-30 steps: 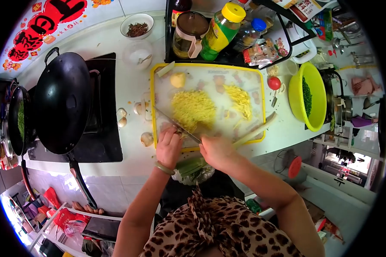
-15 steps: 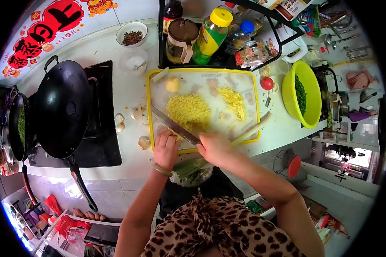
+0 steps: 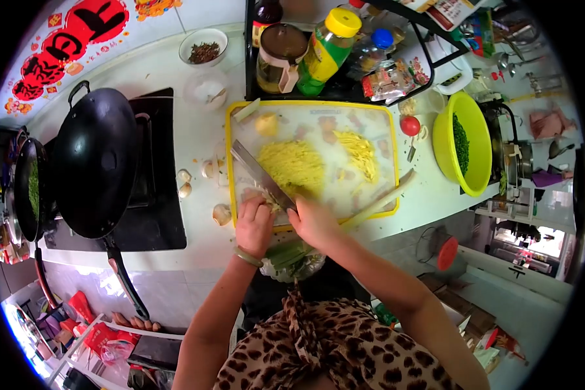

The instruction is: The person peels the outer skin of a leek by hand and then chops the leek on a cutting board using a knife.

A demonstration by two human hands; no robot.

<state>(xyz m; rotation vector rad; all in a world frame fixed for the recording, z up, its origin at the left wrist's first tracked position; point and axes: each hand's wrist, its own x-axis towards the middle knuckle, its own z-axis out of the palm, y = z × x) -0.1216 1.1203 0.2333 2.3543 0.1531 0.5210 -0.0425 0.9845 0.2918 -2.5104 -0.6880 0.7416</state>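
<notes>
My right hand (image 3: pixel 313 221) is closed round the handle of a broad kitchen knife (image 3: pixel 260 174), whose blade slants up and left over the yellow-rimmed cutting board (image 3: pixel 396 169). Close to the blade's near side, my left hand (image 3: pixel 254 224) has its fingers curled over pale yellow pieces that look like ginger (image 3: pixel 270 201), mostly hidden by the fingers. Right of the blade lies a heap of finely cut yellow bits (image 3: pixel 292 166), with a pile of yellow shreds (image 3: pixel 359 156) farther right. A round yellow chunk (image 3: pixel 266 123) and a long pale scallion stalk (image 3: pixel 383 197) also rest on the board.
To the left, a black wok (image 3: pixel 97 162) stands at a dark cooktop (image 3: pixel 156 227). Garlic cloves (image 3: pixel 185 190) lie beside the board. A green basin (image 3: pixel 478 136) with chopped greens and a tomato (image 3: pixel 409 125) are right. Bottles (image 3: pixel 331 49) crowd the rack behind.
The knife has shifted slightly left relative to the board, showing more of its blade face. My right hand has moved left with it, while my left hand stays near the board's front edge.
</notes>
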